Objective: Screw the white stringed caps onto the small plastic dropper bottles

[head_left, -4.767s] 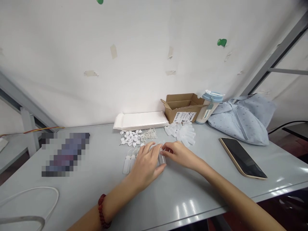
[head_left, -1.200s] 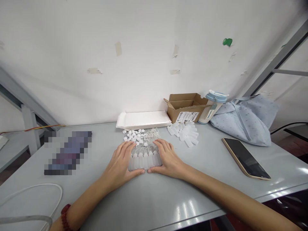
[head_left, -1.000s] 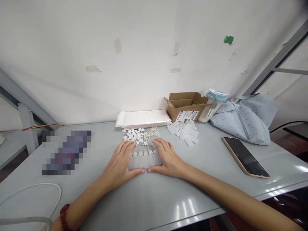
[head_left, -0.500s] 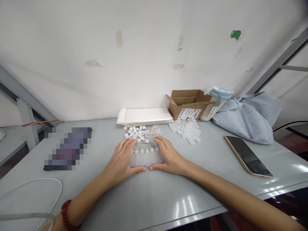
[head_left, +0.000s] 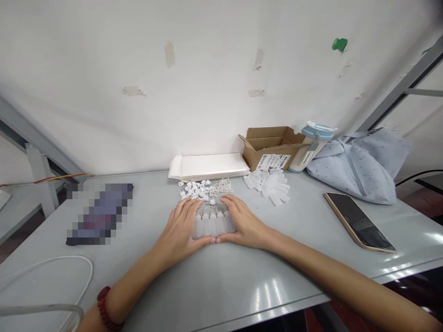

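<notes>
**Milky plastic on grey**

Between the left hand (head_left: 180, 228) and the right hand (head_left: 243, 222), the small translucent plastic bottles (head_left: 212, 224) are showing milky white against the glossy grey tabletop (head_left: 242, 286). Far right of the right hand, the soft pale-blue cloth bag (head_left: 360, 166) is showing tiny dots. Behind the left hand, the round-bead bracelet (head_left: 104, 308) is glowing dark red.

Near edge: the bare grey table (head_left: 242, 286) lies open in front of both wrists, from the white hose (head_left: 44, 276) at left to the phone (head_left: 360, 221) at right.
Centre: the row of small dropper bottles (head_left: 212, 224) fills the gap between the left hand (head_left: 180, 230) and the right hand (head_left: 244, 223), which lie flat against its ends.
Far side: loose caps (head_left: 194, 188) and a tangle of white rings (head_left: 221, 186) sit just beyond the fingertips, and the white tray stack (head_left: 207, 165) is behind them at the wall.
Far right: a heap of empty bottles (head_left: 268, 184), a cardboard box (head_left: 272, 147), a blue-lidded cup (head_left: 311, 145) and a blue cloth bag (head_left: 363, 163) crowd the wall.
Sides: clear strips run from each hand outward, to the phone at right and to a blurred dark object (head_left: 98, 214) at left.
</notes>
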A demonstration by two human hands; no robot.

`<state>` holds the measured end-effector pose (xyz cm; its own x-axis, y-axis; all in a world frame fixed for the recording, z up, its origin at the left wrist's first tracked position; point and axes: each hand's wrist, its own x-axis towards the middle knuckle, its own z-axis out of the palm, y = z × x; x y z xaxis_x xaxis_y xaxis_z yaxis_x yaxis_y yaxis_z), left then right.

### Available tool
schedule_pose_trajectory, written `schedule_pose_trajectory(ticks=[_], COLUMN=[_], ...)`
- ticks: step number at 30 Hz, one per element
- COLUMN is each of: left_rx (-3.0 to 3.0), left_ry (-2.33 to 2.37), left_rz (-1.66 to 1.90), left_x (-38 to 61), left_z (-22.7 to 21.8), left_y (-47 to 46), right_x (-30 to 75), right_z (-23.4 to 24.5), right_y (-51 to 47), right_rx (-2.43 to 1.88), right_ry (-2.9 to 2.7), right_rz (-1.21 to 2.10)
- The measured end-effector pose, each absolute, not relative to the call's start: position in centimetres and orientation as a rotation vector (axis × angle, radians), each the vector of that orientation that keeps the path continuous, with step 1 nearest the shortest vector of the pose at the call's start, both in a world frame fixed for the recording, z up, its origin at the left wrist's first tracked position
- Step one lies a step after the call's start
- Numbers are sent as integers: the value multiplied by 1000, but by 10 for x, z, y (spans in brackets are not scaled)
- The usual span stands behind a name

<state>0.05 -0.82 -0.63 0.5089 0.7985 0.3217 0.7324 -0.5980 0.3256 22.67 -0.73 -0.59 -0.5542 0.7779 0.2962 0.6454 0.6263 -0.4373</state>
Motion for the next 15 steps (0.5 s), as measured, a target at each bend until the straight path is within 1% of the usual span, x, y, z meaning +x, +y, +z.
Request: schedule_pose_trajectory(ticks=[15], left_rx=[2578], left_ry=[1314], left_rz=[685], left_x=[3], left_z=[-6], left_y=[-7], right_x=[226], right_z=[-6], right_y=[-5], right_rx=[-1107], right_ry=[-2398], right_rz=[382])
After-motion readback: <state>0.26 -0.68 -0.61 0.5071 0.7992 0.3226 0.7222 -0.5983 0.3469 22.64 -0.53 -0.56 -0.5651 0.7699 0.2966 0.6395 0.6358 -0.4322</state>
